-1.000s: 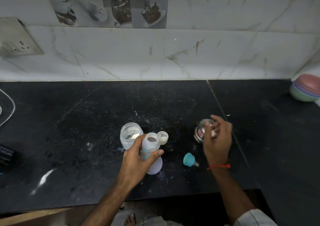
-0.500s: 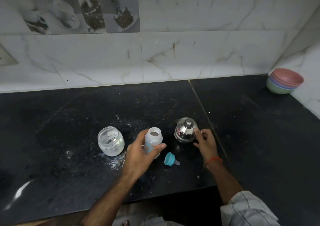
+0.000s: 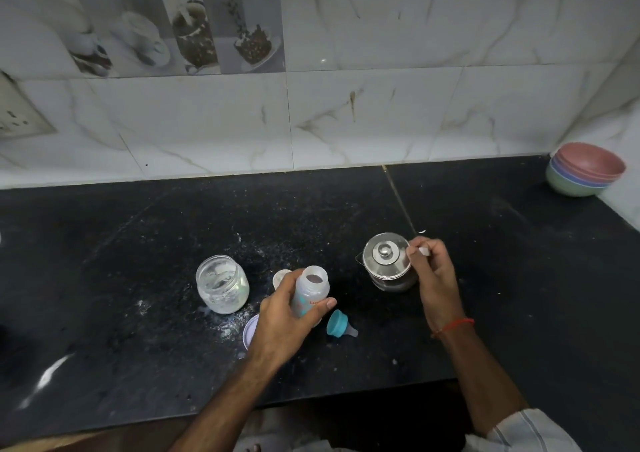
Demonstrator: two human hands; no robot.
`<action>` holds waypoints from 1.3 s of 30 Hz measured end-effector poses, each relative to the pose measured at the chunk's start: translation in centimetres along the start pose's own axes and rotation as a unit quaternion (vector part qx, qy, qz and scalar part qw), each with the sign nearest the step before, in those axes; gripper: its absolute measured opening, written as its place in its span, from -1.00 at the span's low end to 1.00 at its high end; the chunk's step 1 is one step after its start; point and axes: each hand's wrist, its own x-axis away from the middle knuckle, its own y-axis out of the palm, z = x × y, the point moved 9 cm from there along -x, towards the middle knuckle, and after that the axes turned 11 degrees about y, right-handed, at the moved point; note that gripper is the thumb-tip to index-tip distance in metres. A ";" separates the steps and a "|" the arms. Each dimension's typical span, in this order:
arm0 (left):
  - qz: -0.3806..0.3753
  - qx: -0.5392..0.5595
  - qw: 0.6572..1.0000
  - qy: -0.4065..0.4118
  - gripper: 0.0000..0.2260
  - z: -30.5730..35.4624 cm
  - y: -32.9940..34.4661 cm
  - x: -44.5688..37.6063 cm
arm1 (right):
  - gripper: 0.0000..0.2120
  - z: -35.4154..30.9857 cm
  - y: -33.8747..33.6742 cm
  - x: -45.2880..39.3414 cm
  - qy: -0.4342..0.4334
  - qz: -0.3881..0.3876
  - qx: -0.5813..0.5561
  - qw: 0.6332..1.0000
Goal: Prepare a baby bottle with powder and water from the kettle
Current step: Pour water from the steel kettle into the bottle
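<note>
My left hand [image 3: 282, 316] is wrapped around an open, uncapped baby bottle [image 3: 311, 289] that stands on the black counter [image 3: 138, 313]. To its right sits a small glass kettle with a steel lid [image 3: 386, 261]. My right hand [image 3: 433, 275] is closed on the kettle's handle at its right side. A teal bottle collar with its clear teat [image 3: 340, 324] lies on its side between my hands. An open glass powder jar [image 3: 222, 284] with white residue stands left of the bottle. A small white cap [image 3: 280, 276] shows behind my left hand.
A pale round lid [image 3: 250, 330] lies on the counter, partly under my left wrist. Spilled white powder dusts the counter around the jar. Stacked coloured bowls [image 3: 585, 174] sit in the far right corner. A wall socket [image 3: 17, 119] is on the tiles at left.
My right hand has left the kettle's lid and gone to the handle at its right side. My left hand still holds the bottle. My view has swung to the right.
</note>
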 end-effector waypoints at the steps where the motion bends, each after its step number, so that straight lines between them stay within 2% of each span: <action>1: -0.005 -0.002 1.000 0.000 -0.57 0.0 0.3 0.1 | -0.92 -1.0 0.1 0.2 -0.010 -0.011 0.013 1.000; 10: -0.064 -0.009 0.997 0.030 -0.53 0.5 3.2 -0.1 | -0.76 -8.0 2.2 3.2 -0.084 -0.084 0.190 0.975; 15: -0.075 -0.008 0.996 0.044 -0.54 0.8 3.4 -0.1 | -0.83 -11.0 4.5 5.6 -0.139 -0.087 0.323 0.932; 19: -0.085 -0.010 0.995 0.052 -0.54 0.7 3.3 0.0 | -0.79 -11.8 6.2 6.6 -0.152 -0.109 0.395 0.900; 22: -0.087 -0.009 0.994 0.058 -0.54 0.7 3.0 0.0 | -0.72 -12.0 7.0 7.1 -0.165 -0.118 0.424 0.883; 27: -0.089 -0.004 0.994 0.060 -0.53 0.4 2.8 0.0 | -0.78 -12.6 8.7 7.7 -0.190 -0.113 0.473 0.853; 39: -0.105 -0.005 0.993 0.057 -0.48 -0.4 2.4 0.0 | -0.86 -14.3 10.3 8.5 -0.220 -0.117 0.510 0.823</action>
